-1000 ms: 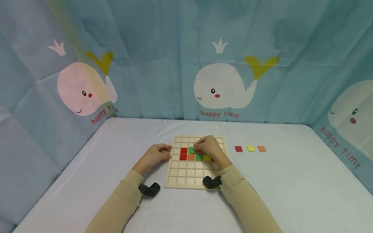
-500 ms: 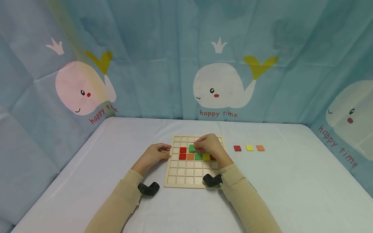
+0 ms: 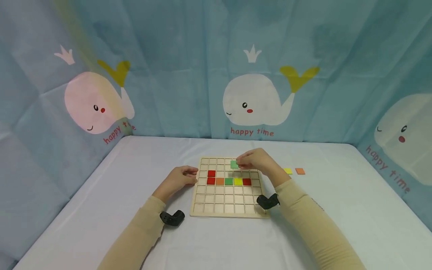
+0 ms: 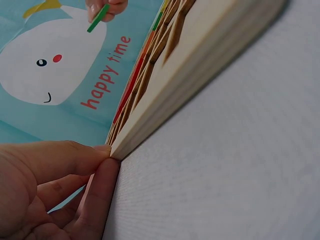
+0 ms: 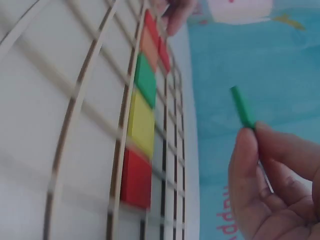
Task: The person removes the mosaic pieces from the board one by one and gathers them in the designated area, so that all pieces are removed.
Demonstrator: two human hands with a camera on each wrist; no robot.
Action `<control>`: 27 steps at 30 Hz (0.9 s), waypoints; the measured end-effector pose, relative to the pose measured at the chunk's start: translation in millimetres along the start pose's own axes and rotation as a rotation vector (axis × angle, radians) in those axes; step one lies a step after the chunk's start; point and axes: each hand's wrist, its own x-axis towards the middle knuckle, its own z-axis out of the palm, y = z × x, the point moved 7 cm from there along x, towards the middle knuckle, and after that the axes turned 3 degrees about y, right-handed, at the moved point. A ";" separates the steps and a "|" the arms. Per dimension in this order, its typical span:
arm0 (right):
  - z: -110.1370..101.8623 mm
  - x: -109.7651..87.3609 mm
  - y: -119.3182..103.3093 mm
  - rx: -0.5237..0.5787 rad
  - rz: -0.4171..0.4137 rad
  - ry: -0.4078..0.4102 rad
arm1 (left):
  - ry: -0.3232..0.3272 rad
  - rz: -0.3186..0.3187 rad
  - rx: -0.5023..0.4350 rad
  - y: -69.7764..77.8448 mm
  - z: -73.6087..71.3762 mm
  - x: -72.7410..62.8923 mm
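A wooden grid board (image 3: 219,208) lies on the table, with a row of red, orange, green (image 5: 145,80), yellow (image 5: 141,122) and red square tiles in its cells. One more red tile (image 3: 211,173) sits just beyond the row's left end. My right hand (image 3: 258,162) pinches a green tile (image 5: 243,106) between thumb and finger, raised above the board's far right part and apart from it. At the board's left edge, my left hand (image 3: 177,182) pinches the rim (image 4: 122,150) between thumb and finger.
To the right of the board, a yellow tile (image 3: 288,171) and an orange tile (image 3: 300,171) lie on the white tablecloth (image 3: 337,210). A blue curtain (image 3: 182,101) with whale prints hangs behind the table. Each wrist wears a black camera (image 3: 172,218).
My right hand has lifted the green tile from its cell beside the upper red tile and carried it right and away from me. The left hand stays at the board's edge.
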 end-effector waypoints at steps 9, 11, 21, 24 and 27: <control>-40.2 -9.4 10.8 0.009 0.070 0.010 | -0.002 -0.008 0.017 -1.0 0.9 3.0; -49.0 -13.3 13.3 -0.016 0.081 0.018 | -0.004 -0.009 0.020 -1.2 0.5 2.1; -85.8 -27.3 30.4 -0.095 0.110 0.041 | 0.001 0.005 0.022 -1.4 1.3 4.3; -97.1 -29.3 34.4 -0.105 0.114 0.051 | 0.007 0.012 0.016 -0.6 0.6 3.8; -105.4 -30.0 38.4 -0.098 0.114 0.047 | 0.013 0.006 0.013 -1.7 -1.3 2.0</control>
